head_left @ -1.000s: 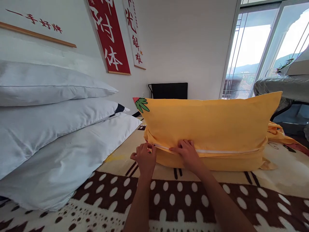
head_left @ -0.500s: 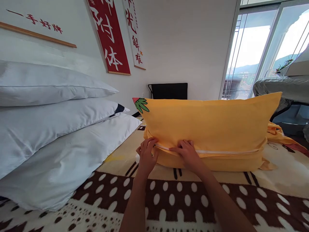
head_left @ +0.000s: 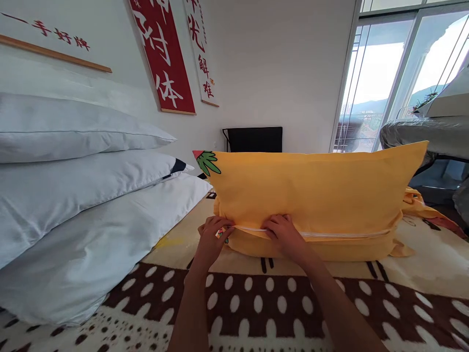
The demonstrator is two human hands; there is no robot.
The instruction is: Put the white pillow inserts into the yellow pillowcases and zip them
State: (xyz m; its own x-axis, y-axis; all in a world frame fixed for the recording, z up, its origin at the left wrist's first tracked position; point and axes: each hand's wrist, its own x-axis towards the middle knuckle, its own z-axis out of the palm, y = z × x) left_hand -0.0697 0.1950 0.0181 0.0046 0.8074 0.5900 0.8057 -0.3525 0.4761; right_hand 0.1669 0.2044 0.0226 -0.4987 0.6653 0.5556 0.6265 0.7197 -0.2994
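Note:
A yellow pillowcase (head_left: 315, 190), filled out by a pillow, stands on its long side in front of me. It has a green leaf print at its upper left corner. A pale zipper (head_left: 340, 235) runs along its lower front. At the zipper's left end, my left hand (head_left: 212, 238) is closed in a pinch; a zip pull cannot be made out there. Farther right, my right hand (head_left: 285, 235) pinches the fabric along the zipper, its fingertips partly hidden by the hand.
White pillows (head_left: 84, 195) are stacked at left. Under everything lies a brown and cream patterned blanket (head_left: 256, 293). More yellow fabric (head_left: 421, 208) lies behind the pillowcase at right. A black panel (head_left: 255, 139) stands by the wall, and plastic-wrapped furniture (head_left: 414, 133) near the window.
My left hand has moved slightly left and down along the zipper's left end. The right hand keeps its grip, and the view has shifted a little.

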